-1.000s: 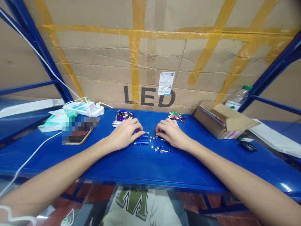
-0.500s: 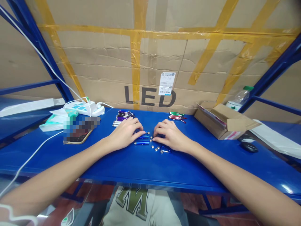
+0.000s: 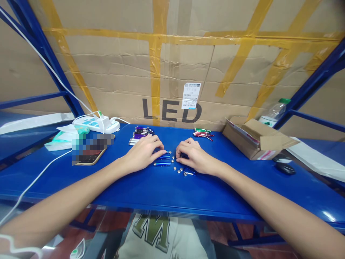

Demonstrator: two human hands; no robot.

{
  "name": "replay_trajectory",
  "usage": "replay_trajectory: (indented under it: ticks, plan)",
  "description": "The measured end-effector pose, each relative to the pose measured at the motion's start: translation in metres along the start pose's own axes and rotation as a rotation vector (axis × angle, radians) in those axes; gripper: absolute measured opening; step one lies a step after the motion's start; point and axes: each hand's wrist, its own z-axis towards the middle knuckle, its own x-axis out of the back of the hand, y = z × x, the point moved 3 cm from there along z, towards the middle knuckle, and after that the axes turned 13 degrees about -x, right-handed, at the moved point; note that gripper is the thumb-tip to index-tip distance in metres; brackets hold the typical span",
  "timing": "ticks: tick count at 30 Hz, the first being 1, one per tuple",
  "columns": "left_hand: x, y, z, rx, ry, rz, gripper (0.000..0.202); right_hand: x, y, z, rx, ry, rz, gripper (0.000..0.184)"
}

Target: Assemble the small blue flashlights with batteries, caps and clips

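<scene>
On the blue tabletop, my left hand (image 3: 145, 153) rests with curled fingers, thumb and forefinger closed at the end of the farthest blue metal tube, which looks like a mini flashlight body. Two more blue tubes (image 3: 162, 164) lie below its thumb. Across a narrow gap my right hand (image 3: 195, 155) is closed, with its fingers bent down to the table; whatever is in them is hidden. Several small silver button cells (image 3: 178, 171) are scattered between the hands. Beneath the right palm lies a blue piece with a carabiner clip (image 3: 190, 172).
Purple, black and silver flashlights (image 3: 140, 133) lie behind my left hand, green and red ones (image 3: 202, 133) behind the right. At left are a phone (image 3: 90, 158), a power strip (image 3: 97, 124) and tissues (image 3: 64, 138). An open carton (image 3: 253, 140) and black mouse (image 3: 285, 168) sit right.
My right fingers have drawn slightly closer together at the thumb, near the button cells. The left hand and the things on the table look almost unchanged.
</scene>
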Motion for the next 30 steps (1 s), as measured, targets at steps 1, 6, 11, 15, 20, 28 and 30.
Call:
replay_trajectory:
  ticks: [1, 6, 11, 15, 20, 28, 30]
  plan:
    - [0.0, 0.0, 0.0, 0.002, -0.002, 0.0, 0.032, 0.0002, -0.0005, -0.0001, -0.004, -0.009, 0.007, 0.005]
    - [0.0009, 0.0008, 0.0001, 0.003, 0.004, 0.001, 0.032, 0.0012, -0.0019, -0.0005, -0.015, -0.012, 0.028, 0.007]
    - [0.0018, 0.0013, 0.0002, 0.0, 0.001, -0.003, 0.035, 0.0, -0.0008, -0.0002, -0.008, 0.013, 0.028, 0.009]
    - [0.0017, 0.0009, 0.0, 0.0, 0.008, -0.006, 0.034, -0.0012, -0.001, 0.0004, -0.005, 0.015, 0.016, 0.01]
    - [0.001, 0.0002, -0.0002, 0.002, 0.0, -0.007, 0.032, -0.0012, -0.0032, 0.0008, -0.009, -0.006, 0.024, 0.011]
    - [0.0019, 0.0013, 0.0004, 0.002, 0.0, -0.003, 0.03, -0.0016, -0.0019, 0.0006, -0.035, -0.018, 0.04, 0.008]
    - [0.0021, 0.0014, 0.0005, 0.001, 0.0, -0.003, 0.03, -0.0015, -0.0023, 0.0004, -0.045, -0.018, 0.022, 0.008]
